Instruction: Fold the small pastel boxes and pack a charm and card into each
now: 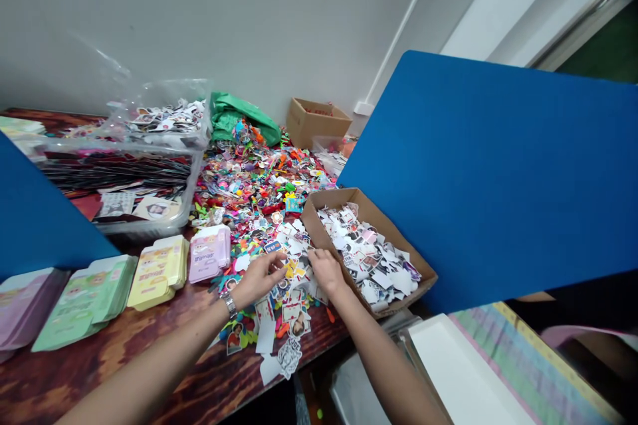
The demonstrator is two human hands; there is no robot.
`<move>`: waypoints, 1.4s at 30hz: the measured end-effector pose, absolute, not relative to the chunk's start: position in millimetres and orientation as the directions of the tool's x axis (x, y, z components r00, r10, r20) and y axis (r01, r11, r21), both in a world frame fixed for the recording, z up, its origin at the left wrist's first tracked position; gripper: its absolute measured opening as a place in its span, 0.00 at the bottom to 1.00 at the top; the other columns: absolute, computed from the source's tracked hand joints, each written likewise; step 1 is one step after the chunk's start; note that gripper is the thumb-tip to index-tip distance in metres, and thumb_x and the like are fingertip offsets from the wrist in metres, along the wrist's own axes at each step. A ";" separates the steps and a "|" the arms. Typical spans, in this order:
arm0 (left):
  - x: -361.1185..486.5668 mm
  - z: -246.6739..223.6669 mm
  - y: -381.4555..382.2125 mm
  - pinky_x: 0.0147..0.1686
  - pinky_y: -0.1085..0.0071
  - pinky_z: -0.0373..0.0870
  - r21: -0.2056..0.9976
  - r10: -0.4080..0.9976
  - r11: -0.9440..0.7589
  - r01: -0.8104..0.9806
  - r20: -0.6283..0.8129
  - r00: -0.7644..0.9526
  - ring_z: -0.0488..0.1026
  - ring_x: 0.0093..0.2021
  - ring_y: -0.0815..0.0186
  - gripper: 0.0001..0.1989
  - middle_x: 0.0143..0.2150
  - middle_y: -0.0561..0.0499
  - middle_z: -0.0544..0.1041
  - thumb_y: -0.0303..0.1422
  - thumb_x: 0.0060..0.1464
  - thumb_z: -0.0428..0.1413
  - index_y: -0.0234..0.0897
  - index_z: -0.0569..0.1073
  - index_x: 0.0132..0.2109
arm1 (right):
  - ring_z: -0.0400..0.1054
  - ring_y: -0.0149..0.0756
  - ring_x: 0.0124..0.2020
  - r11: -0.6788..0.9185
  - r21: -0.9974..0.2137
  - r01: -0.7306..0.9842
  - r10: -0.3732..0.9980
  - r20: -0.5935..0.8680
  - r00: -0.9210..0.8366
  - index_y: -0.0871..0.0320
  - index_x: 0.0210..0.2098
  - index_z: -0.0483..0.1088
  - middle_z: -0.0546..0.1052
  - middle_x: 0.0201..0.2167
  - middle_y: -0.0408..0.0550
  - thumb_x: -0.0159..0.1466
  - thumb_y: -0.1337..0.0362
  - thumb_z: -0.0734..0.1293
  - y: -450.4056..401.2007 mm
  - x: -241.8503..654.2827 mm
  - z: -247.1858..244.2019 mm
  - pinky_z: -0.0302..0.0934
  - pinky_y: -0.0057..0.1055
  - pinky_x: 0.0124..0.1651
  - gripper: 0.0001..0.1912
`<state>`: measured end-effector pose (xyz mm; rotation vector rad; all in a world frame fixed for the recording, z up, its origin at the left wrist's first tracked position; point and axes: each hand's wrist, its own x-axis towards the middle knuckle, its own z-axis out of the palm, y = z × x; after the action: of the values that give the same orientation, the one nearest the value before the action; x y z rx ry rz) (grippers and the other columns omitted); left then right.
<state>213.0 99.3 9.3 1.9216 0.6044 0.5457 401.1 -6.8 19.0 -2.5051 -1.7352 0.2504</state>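
A heap of small colourful trinkets and stickers spreads over the brown table. My left hand, with a metal watch at the wrist, is over the near part of the heap, its fingers curved and apart beside a blue sticker. To its right, my right hand reaches over the white stickers, next to the left side of a cardboard box full of cut stickers. Its fingers are bent down, and what they hold, if anything, cannot be made out.
Stacks of purple, yellow and green flat cartons line the left. Behind them stands a clear plastic bin. Blue panels rise at both sides. A green bag and small carton lie behind the heap.
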 end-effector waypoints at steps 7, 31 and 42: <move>215.2 3.8 97.2 0.37 0.66 0.73 0.840 0.575 -0.497 0.219 0.129 0.808 0.77 0.37 0.61 0.17 0.39 0.46 0.80 0.40 0.59 0.50 0.37 0.72 0.50 | 0.73 0.35 0.40 -0.344 -0.256 0.903 0.926 0.067 0.372 0.54 0.46 0.73 0.80 0.39 0.45 0.66 0.70 0.56 -31.1 414.8 60.8 0.63 0.26 0.42 0.17; 209.1 2.1 85.9 0.53 0.51 0.64 0.369 0.364 -0.889 0.272 0.207 0.908 0.65 0.54 0.50 0.18 0.53 0.41 0.72 0.34 0.61 0.51 0.40 0.70 0.57 | 0.67 0.48 0.54 -0.723 0.229 0.652 0.677 0.041 0.735 0.53 0.64 0.60 0.70 0.56 0.63 0.69 0.69 0.56 -61.4 536.0 89.2 0.65 0.40 0.46 0.24; 212.5 -8.8 77.8 0.56 0.46 0.59 0.291 0.338 -0.914 0.282 0.165 0.926 0.62 0.59 0.44 0.18 0.56 0.37 0.71 0.34 0.58 0.55 0.38 0.72 0.54 | 0.64 0.53 0.59 -0.359 -0.056 0.932 0.909 -0.247 0.336 0.58 0.65 0.58 0.66 0.61 0.65 0.58 0.72 0.68 43.0 387.8 20.3 0.64 0.43 0.52 0.36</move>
<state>212.5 77.8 -8.8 2.8220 0.4630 0.3093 387.8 43.0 20.3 -2.6436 -1.8275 0.3842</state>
